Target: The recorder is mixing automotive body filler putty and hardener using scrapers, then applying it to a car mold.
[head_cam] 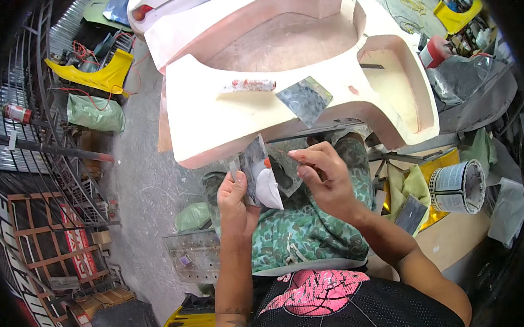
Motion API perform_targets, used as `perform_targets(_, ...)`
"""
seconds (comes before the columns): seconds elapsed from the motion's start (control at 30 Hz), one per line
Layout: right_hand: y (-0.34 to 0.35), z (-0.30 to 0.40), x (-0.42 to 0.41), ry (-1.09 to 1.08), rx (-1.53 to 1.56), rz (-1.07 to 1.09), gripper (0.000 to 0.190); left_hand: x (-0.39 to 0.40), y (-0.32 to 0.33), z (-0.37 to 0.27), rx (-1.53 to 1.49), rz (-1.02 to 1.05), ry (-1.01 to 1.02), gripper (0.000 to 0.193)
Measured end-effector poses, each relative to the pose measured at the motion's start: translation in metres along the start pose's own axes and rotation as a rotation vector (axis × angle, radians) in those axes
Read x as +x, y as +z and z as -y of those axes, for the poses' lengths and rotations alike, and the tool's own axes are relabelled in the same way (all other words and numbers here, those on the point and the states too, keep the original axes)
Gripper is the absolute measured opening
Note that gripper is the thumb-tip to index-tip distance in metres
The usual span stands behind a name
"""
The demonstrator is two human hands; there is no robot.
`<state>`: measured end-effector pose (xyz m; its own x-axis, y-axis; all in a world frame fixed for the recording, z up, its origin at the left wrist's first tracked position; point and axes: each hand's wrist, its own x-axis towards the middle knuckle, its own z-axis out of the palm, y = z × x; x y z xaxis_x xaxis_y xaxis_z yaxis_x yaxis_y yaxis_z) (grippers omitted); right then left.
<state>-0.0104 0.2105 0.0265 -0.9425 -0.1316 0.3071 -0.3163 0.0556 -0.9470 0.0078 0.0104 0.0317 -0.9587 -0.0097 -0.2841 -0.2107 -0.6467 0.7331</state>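
My left hand (237,199) grips a flat grey plate (251,164), tilted above my lap. On it sit a mound of white putty (268,190) and a small orange-red dab (267,163). A narrow spreader-like piece (233,164) also shows by the left thumb. To the right of the plate is my right hand (326,178), its fingers curled and a reddish smear on the index finger; whether it holds something small is unclear. Before me lies a large cream-white moulded panel (207,109). A red-smeared tube (252,85) and a grey square sheet (305,101) rest on it.
At the right stand an open can (458,188) and a dark sanding-block-like piece (411,215) on a yellowish cloth (407,183). A perforated metal plate (196,254) is at my left. Yellow fenders (96,74) and a metal rack (54,234) lie farther left.
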Motion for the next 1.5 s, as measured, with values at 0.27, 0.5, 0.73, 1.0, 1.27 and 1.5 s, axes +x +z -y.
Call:
perform_targets(0.27,0.009,-0.038,-0.014,-0.220,-0.239,-0.192,0.045,-0.002,0.028,0.028,-0.016,-0.043,0.003,0.030)
perform_targets(0.5,-0.016,-0.063,-0.033,-0.052,-0.338,0.002,0.041,0.005,0.008,0.009,0.004,-0.076,0.034,0.027)
perform_targets(0.73,-0.022,-0.062,-0.026,0.182,-0.274,-0.119,0.037,0.010,-0.035,0.001,0.018,-0.152,0.058,0.032)
perform_targets(1.0,-0.085,-0.057,0.022,0.163,-0.494,-0.295,0.037,0.011,-0.105,0.021,-0.164,-0.258,-0.065,0.033)
perform_targets(1.27,-0.127,-0.054,0.063,0.114,-0.695,-0.343,0.033,-0.001,-0.131,0.032,-0.221,-0.289,-0.079,0.042)
perform_targets(1.5,-0.076,-0.071,0.048,0.039,-0.605,-0.391,0.031,0.030,-0.089,-0.015,-0.067,-0.136,0.067,0.056)
